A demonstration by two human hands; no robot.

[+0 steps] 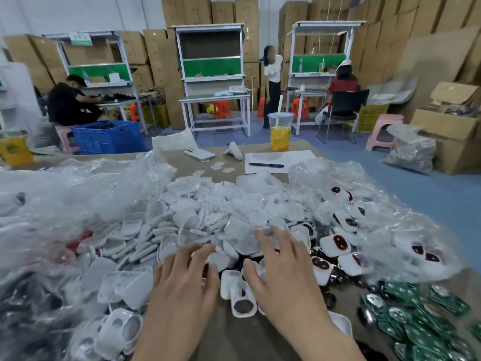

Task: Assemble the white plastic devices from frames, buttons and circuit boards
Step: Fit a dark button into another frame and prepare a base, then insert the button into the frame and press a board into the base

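At the near edge of the worktop [229, 334], the left hand [184, 282] and right hand [283, 272] hovered, fingers [279, 239] spread loose and gripping nothing, over a white frame [240, 307]. It seemed best to lift that one frame clear, then reach for the green circuit boards [421, 311].

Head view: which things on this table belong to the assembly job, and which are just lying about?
Job: pile of white plastic shells; white frame with holes; green circuit boards; white shells fitted with dark buttons.
Lying about: lidded drink cup; phone; pen; sheet of paper.
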